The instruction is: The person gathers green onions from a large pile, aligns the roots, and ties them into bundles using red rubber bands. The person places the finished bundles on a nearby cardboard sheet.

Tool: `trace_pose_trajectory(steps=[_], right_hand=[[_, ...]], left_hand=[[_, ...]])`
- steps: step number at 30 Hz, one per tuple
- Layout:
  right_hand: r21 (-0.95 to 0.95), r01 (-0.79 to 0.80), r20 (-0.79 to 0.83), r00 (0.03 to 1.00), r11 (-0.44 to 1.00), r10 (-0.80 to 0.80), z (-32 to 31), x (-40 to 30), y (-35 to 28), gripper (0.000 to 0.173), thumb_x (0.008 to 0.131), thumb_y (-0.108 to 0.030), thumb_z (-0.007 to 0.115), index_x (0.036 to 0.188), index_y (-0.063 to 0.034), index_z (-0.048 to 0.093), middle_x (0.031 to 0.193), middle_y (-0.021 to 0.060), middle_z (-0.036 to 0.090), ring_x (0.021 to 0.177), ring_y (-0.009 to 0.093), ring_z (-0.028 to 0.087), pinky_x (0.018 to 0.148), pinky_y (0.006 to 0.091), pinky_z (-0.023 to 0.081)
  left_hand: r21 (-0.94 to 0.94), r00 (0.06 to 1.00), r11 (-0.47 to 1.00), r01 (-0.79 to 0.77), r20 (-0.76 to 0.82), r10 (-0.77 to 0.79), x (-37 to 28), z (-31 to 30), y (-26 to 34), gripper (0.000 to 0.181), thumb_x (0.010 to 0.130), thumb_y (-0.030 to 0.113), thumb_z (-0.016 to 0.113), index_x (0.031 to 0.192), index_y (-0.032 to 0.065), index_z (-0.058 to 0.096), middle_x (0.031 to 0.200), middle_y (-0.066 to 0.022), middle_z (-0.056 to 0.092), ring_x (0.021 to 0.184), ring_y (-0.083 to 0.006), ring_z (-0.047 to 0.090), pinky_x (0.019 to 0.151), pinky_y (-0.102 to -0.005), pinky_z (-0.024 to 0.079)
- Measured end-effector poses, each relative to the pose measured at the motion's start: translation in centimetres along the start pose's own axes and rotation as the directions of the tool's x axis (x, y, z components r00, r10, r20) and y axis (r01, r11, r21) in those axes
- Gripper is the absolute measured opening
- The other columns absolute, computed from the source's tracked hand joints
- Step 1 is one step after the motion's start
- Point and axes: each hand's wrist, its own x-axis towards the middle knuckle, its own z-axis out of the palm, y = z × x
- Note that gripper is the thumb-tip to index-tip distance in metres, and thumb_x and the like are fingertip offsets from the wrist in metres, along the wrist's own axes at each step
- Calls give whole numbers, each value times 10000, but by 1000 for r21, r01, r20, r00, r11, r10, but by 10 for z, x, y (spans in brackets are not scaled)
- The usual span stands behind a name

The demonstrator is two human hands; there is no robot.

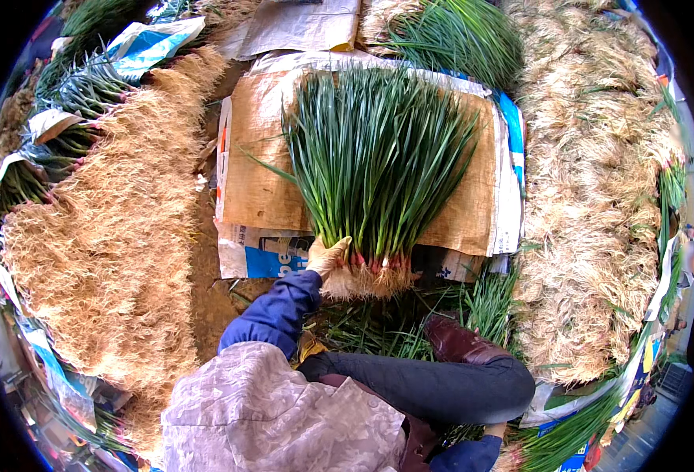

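A wide bundle of long green chives [376, 159] lies fanned out on a tan woven sack [252, 165], leaves pointing away from me and reddish stem bases with pale roots near me. My left hand [326, 256], in a pale glove, grips the left side of the bundle just above the roots, thumb across the stems. Low at the right, a bit of my right hand or wrist [494, 429] shows below my bent knee; its fingers are hidden, and so is anything they may hold. Rooted green stalks [577, 430] lie close to it.
Large rows of packed plants, pale roots up, stand at the left [111, 248] and right [583, 194]. More loose greens [459, 41] lie beyond the sack. Cut leaves [376, 330] litter the floor between the sack and my bent leg [429, 383].
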Motion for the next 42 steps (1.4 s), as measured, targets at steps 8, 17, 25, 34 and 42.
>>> trace_pose_trajectory(steps=[8,17,25,34,42], right_hand=[[-37,38,-4,999,999,-39,4,-4,3,447,971,-285,447,1351,-49,421,1342,138,476,1070,272,511,894,352,409],[-46,80,-19,997,996,-80,10,-10,18,447,971,-282,449,1344,-36,428,1345,150,472,1107,287,495,922,359,392],[-31,95,-19,995,995,-95,13,-31,67,448,971,-279,450,1338,-24,434,1349,161,469,1139,301,482,948,365,377],[-47,102,5,995,994,-102,5,-31,64,448,971,-276,451,1332,-11,441,1352,174,466,1176,316,466,976,372,360],[-17,105,-14,994,994,-105,13,-35,73,449,970,-273,452,1326,1,447,1356,185,463,1209,330,452,1001,378,345]], left_hand=[[542,849,840,-22,-434,302,71,-10,25,1111,774,776,415,1420,-86,147,1444,-288,253,1338,-412,261,1112,-406,232],[663,807,646,378,-578,122,130,29,-7,1179,720,850,346,1446,-46,98,1462,-259,219,1328,-400,262,1085,-510,227],[-169,999,985,-12,-52,3,81,-62,12,822,867,598,492,1478,140,185,1439,-153,351,1292,-311,387,1038,-450,334],[246,977,951,188,-144,-156,42,-81,-34,650,908,490,485,1370,46,376,1322,-197,483,1152,-304,507,924,-402,423],[593,858,677,436,-500,-115,33,41,2,881,867,714,102,1485,86,117,1306,-274,404,1129,-434,470,960,-503,348]])
